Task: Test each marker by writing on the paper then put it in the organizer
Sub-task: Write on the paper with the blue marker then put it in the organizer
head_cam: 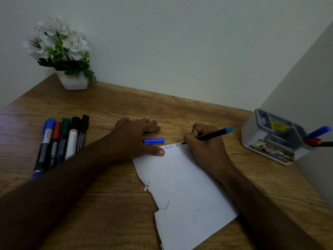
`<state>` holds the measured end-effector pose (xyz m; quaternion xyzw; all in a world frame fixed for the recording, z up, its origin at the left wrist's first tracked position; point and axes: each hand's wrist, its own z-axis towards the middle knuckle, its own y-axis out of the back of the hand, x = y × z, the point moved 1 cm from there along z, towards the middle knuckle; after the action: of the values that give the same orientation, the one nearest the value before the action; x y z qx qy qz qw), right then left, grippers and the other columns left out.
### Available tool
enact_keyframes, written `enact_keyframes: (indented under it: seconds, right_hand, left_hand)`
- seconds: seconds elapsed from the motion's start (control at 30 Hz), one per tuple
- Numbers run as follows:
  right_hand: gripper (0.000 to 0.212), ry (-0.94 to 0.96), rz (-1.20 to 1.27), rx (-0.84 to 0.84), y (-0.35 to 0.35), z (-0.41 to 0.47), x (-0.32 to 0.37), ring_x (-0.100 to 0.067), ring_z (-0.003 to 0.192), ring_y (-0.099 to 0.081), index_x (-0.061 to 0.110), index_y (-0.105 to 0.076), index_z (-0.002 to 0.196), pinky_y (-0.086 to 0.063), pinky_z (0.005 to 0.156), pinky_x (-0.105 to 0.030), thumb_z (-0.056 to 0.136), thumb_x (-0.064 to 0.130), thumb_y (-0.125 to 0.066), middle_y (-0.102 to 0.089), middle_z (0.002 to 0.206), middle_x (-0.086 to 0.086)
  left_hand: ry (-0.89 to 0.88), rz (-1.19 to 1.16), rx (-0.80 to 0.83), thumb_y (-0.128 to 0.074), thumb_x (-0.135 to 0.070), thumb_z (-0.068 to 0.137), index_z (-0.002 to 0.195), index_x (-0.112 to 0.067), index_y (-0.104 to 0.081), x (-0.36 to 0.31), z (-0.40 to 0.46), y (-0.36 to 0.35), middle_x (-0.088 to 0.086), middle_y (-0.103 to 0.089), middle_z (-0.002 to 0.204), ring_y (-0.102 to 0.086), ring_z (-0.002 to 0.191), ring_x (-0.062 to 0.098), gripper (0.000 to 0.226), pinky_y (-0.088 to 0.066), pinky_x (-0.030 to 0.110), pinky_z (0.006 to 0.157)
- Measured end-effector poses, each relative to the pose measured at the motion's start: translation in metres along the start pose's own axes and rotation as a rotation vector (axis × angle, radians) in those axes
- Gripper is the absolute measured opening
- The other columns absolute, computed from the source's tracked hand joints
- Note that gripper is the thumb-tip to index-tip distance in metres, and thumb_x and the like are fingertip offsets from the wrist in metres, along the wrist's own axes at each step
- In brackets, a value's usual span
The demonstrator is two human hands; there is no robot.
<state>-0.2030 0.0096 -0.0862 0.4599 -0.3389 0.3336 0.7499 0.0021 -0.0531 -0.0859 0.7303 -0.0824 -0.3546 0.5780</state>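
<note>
Head view: right hand [205,148] grips slim black marker [210,135] on ragged-edged white paper [187,195]; left hand [133,139] lies flat, fingers spread, on grained wooden bench [108,195].

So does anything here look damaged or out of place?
Yes: the paper has a ragged, torn left edge with small rips. A loose blue cap lies on the desk just above the sheet, off its pen, which the right hand is writing with.

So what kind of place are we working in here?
Probably a home or office desk in a corner: a wooden desktop against plain walls, a grey desk organizer holding pens, a row of markers, and a potted white flower plant.
</note>
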Motion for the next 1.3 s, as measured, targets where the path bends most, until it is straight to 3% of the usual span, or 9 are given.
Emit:
enact_keyframes:
  seconds: [0.2,0.37,0.53,0.63,0.73,0.87,1.07,1.17,1.3]
  right_hand:
    - [0.022,-0.034,0.047,0.005,0.002,0.000,0.001,-0.012,0.056,-0.045,-0.006,-0.046,0.061,-0.038,0.055,-0.029,0.078,-0.002,-0.060,-0.048,0.057,-0.010]
    - [0.015,0.017,0.076,0.047,0.014,0.002,0.004,-0.011,0.067,-0.058,0.002,-0.061,0.066,-0.044,0.065,-0.026,0.080,-0.003,-0.061,-0.062,0.068,-0.007]
    - [0.017,0.000,0.041,0.093,0.010,-0.001,0.001,-0.010,0.058,-0.045,-0.002,-0.049,0.061,-0.035,0.054,-0.023,0.072,0.006,-0.059,-0.049,0.057,-0.006]
    - [0.023,0.007,0.069,0.071,0.010,-0.002,0.000,-0.010,0.055,-0.038,-0.005,-0.041,0.060,-0.031,0.052,-0.022,0.075,-0.002,-0.058,-0.042,0.056,-0.006]
    - [0.026,0.040,0.048,0.078,0.010,-0.001,0.000,-0.008,0.054,-0.036,-0.004,-0.040,0.058,-0.030,0.051,-0.020,0.075,-0.005,-0.058,-0.040,0.054,-0.005]
    - [0.033,0.054,0.039,0.078,0.010,0.000,-0.001,-0.004,0.053,-0.033,0.001,-0.037,0.056,-0.030,0.051,-0.016,0.077,-0.013,-0.058,-0.036,0.052,0.005]
    - [0.031,0.066,0.036,0.081,0.010,0.000,-0.002,-0.006,0.053,-0.034,-0.003,-0.036,0.057,-0.030,0.050,-0.016,0.077,-0.013,-0.057,-0.037,0.053,0.000]
    - [0.034,0.071,0.034,0.085,0.009,0.001,-0.002,-0.005,0.053,-0.032,0.002,-0.036,0.056,-0.028,0.050,-0.016,0.077,-0.013,-0.057,-0.035,0.052,0.003]
    - [0.035,0.070,0.036,0.083,0.009,0.001,-0.002,-0.005,0.052,-0.031,0.004,-0.036,0.055,-0.027,0.050,-0.016,0.077,-0.014,-0.057,-0.035,0.052,0.003]
  left_hand:
    - [0.001,-0.020,-0.002,-0.044,-0.082,0.058,0.145,-0.038,-0.032,0.000,0.000,0.000,-0.015,-0.018,0.158,-0.014,0.145,0.004,0.098,-0.004,0.041,0.118]
    - [0.010,-0.003,0.020,-0.051,-0.085,0.061,0.145,-0.038,-0.032,-0.002,-0.001,0.002,-0.015,-0.017,0.159,-0.015,0.146,0.006,0.098,-0.005,0.041,0.118]
    - [0.004,0.031,0.004,-0.055,-0.075,0.073,0.146,-0.037,-0.032,-0.004,0.000,0.002,-0.014,-0.016,0.159,-0.017,0.146,0.008,0.085,-0.006,0.042,0.118]
    - [-0.001,0.000,0.003,-0.047,-0.081,0.061,0.145,-0.037,-0.034,-0.002,-0.002,0.001,-0.014,-0.017,0.159,-0.016,0.145,0.007,0.096,-0.004,0.042,0.118]
    - [-0.011,-0.022,0.000,-0.043,-0.080,0.059,0.145,-0.038,-0.034,-0.001,-0.002,0.001,-0.015,-0.017,0.159,-0.015,0.146,0.006,0.096,-0.003,0.042,0.117]
    - [-0.011,-0.007,0.004,-0.053,-0.080,0.067,0.145,-0.038,-0.033,-0.001,-0.002,0.001,-0.015,-0.017,0.159,-0.014,0.146,0.006,0.092,-0.003,0.042,0.118]
    - [-0.010,-0.002,-0.001,-0.051,-0.082,0.063,0.145,-0.037,-0.034,0.000,0.000,0.000,-0.015,-0.019,0.158,-0.014,0.146,0.006,0.095,-0.004,0.043,0.118]
    - [-0.010,0.004,-0.006,-0.056,-0.076,0.072,0.146,-0.036,-0.033,0.000,0.000,0.000,-0.014,-0.018,0.159,-0.014,0.146,0.006,0.087,-0.003,0.042,0.118]
    - [-0.014,0.009,0.009,-0.045,-0.082,0.061,0.146,-0.036,-0.031,0.000,0.000,0.000,-0.014,-0.017,0.159,-0.012,0.146,0.006,0.097,-0.003,0.042,0.117]
